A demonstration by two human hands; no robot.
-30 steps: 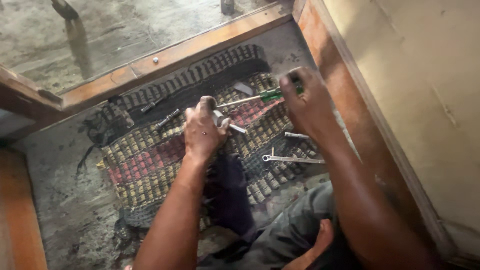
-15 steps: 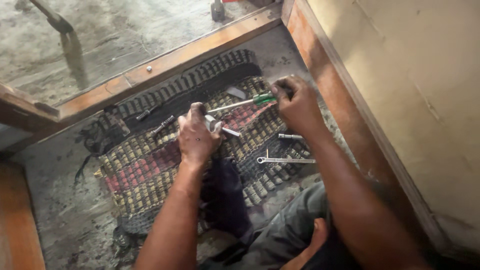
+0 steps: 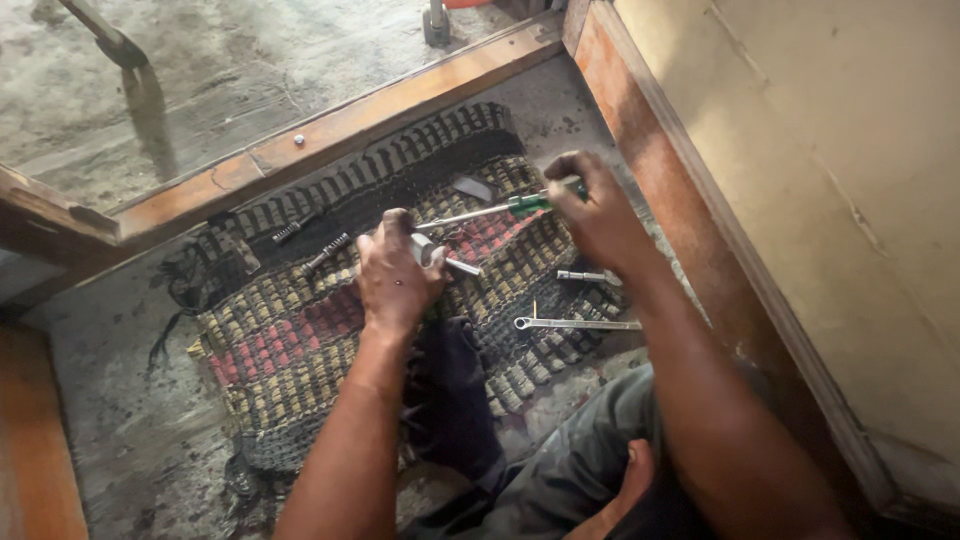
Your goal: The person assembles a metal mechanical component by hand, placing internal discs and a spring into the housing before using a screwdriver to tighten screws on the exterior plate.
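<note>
A stained concrete floor (image 3: 110,400) carries a woven mat (image 3: 300,340) against its wooden threshold edge (image 3: 330,130). On the mat lie a ring spanner (image 3: 575,323), a short socket extension (image 3: 583,276) and two small bolts (image 3: 325,254).

both forearms are bare, no sleeves or rings showing; grey-green trousers (image 3: 590,450) cover the legs, with one foot bare.

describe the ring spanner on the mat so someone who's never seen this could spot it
Start at the woven rag mat on the floor beside the wooden wall base. Go to its right edge, just under the right hand that holds the green-handled screwdriver. The ring spanner lies flat there: a long, thin, bright metal bar with a ring at its left end, longer than the short metal piece above it.
</note>
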